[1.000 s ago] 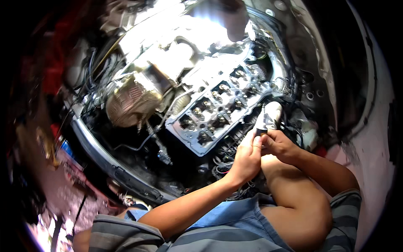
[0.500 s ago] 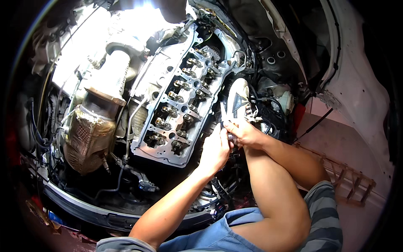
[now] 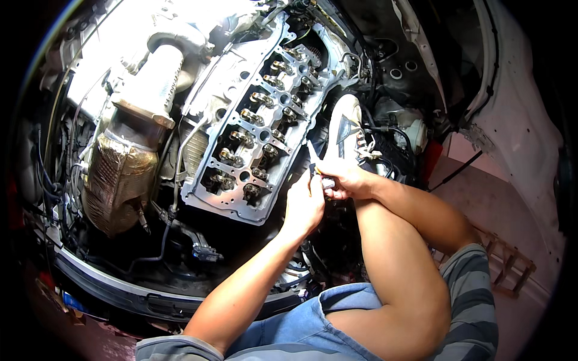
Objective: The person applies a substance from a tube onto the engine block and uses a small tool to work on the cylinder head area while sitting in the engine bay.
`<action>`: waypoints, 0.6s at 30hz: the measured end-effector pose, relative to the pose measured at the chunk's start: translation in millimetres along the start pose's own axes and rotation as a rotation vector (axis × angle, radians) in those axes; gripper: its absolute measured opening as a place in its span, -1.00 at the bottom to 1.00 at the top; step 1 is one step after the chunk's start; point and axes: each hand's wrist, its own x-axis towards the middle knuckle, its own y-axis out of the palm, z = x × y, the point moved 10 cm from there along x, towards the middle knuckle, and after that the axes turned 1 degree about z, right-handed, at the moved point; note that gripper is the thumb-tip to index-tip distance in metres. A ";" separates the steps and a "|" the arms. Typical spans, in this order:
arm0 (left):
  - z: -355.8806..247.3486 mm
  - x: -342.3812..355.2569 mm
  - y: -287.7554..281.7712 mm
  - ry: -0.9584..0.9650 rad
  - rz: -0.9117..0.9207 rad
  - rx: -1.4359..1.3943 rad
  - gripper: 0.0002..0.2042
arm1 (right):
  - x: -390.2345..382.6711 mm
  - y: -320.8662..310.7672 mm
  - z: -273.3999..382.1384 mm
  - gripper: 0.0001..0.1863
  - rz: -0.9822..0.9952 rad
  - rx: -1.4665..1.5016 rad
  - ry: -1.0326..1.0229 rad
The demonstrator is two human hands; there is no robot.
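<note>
My left hand and my right hand meet beside the open cylinder head, fingers closed around a slim tool with a pale pointed tip and dark body. A small silvery piece sits among my right fingers; its kind is unclear. Exposed valve rockers run in rows along the head. My bare leg is bent beneath my right forearm, the white sneaker resting in the engine bay just right of the head.
A foil-shielded exhaust part and pipes fill the left. The bay's front edge curves below. Hoses and wiring are right of the sneaker. A white fender borders the far right, with a brown wooden frame on the floor beneath.
The view has swung, bringing the fender and floor frame into sight. My hands have moved lower, away from the sneaker's toe, and the tool's pale tip now shows left of the shoe.
</note>
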 end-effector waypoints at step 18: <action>12.7 4.5 -16.5 -0.112 -0.126 0.107 -0.68 | 18.0 15.3 -1.2 -0.58 0.064 -0.009 -0.032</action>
